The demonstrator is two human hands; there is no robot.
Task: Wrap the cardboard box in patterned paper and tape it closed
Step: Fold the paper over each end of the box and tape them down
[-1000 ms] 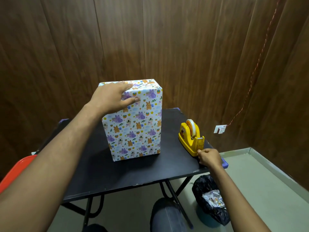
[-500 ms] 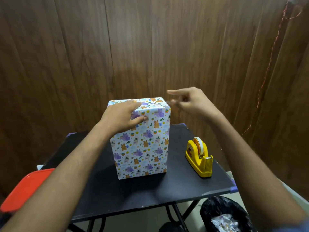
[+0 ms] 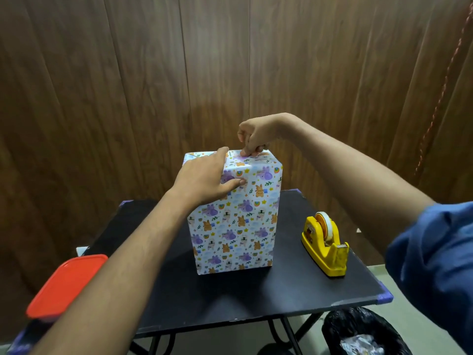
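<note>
Two hands are kept on the top of the tall box wrapped in white paper printed with small purple and orange animals [image 3: 234, 221], which is stood upright near the middle of the small black folding table [image 3: 256, 295]. The left hand [image 3: 204, 179] is laid flat over the top left edge, fingers straight across the upper face and thumb pressed against the front, apparently so that the folded paper is held down and the box is steadied. The right hand [image 3: 252, 137] is curled, its fingertips pressed down at the far top edge; a strip of tape is probably being stuck there, though none can be made out. The yellow plastic tape dispenser [image 3: 325, 245] is left just to the right of the box, within easy reach for further strips. A red plastic lid [image 3: 65, 285] is seen at the left, and a black-lined waste bin [image 3: 363, 334] below the table's right corner.
</note>
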